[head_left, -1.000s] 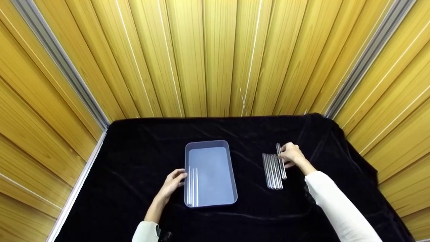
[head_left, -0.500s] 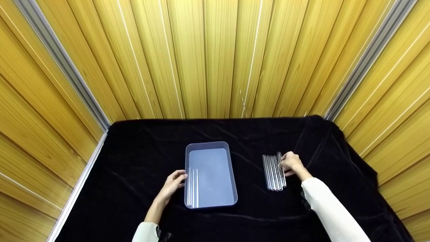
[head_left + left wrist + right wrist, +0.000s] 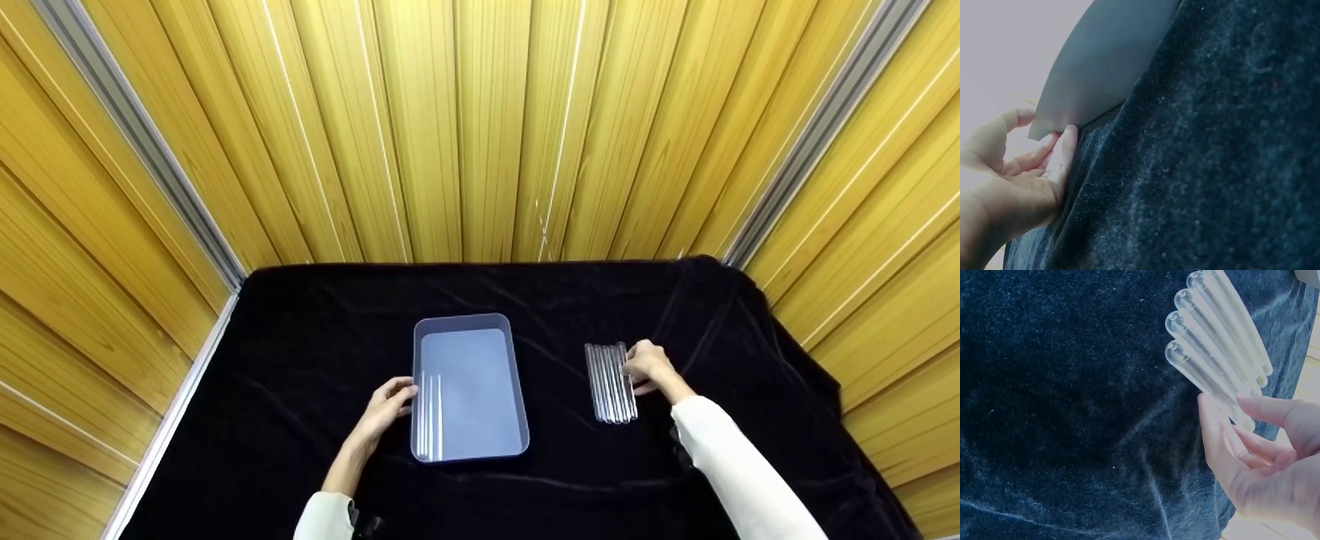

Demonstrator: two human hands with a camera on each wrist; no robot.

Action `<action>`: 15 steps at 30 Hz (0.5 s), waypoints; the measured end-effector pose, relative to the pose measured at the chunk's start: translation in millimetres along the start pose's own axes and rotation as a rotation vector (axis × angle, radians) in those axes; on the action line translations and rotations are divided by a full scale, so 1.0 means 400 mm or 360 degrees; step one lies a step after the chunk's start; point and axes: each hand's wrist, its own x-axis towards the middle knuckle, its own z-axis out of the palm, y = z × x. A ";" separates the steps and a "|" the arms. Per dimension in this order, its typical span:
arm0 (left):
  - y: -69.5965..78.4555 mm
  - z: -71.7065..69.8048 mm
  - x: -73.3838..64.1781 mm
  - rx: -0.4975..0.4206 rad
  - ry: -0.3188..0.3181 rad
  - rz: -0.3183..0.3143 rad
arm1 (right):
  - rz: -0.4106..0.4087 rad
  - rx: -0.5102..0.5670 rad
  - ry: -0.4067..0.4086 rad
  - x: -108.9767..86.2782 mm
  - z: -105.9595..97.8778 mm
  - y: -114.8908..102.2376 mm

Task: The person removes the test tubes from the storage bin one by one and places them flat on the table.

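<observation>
A blue-grey plastic tray (image 3: 480,360) sits on the black cloth, with a few clear glass test tubes (image 3: 430,420) lying lengthwise along its left side. My left hand (image 3: 381,414) pinches the tray's left wall, thumb at the rim and fingers outside; the left wrist view shows this wall (image 3: 1100,62) close up. To the right of the tray, several more test tubes (image 3: 606,382) lie side by side in a row. At the row's right end, my right hand (image 3: 651,365) pinches the outermost test tube (image 3: 1188,365) between thumb and fingers, its rounded end pointing away from the hand.
Black velvety cloth (image 3: 315,337) covers the table, with some creases. Yellow wood-patterned walls (image 3: 487,135) close off the back and both sides, with grey metal strips (image 3: 142,150) at the corners. Cloth lies between the tray and the tube row.
The right hand has brought its test tube down and leftward, from sticking out above the row to lying level beside the others. The left hand has stayed on the tray.
</observation>
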 end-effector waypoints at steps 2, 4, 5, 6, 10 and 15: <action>0.001 0.000 0.000 -0.0002 -0.0003 0.0000 | 0.0006 -0.0001 -0.0003 -0.002 -0.001 -0.002; 0.001 0.000 0.001 0.0001 0.0000 -0.0001 | 0.0004 -0.0004 -0.0010 -0.003 -0.002 -0.003; 0.002 0.000 0.001 0.0002 0.0002 -0.0005 | -0.0001 -0.0008 -0.0012 -0.004 -0.002 -0.004; 0.003 0.000 0.001 0.0002 0.0003 -0.0003 | -0.0001 -0.0010 -0.0012 -0.004 -0.002 -0.005; 0.006 0.000 0.002 0.0007 0.0006 0.0001 | -0.0005 -0.0001 -0.0019 -0.004 0.001 -0.004; 0.002 0.002 0.003 0.0020 0.0013 -0.0016 | -0.0002 0.0009 -0.0019 -0.009 0.004 0.001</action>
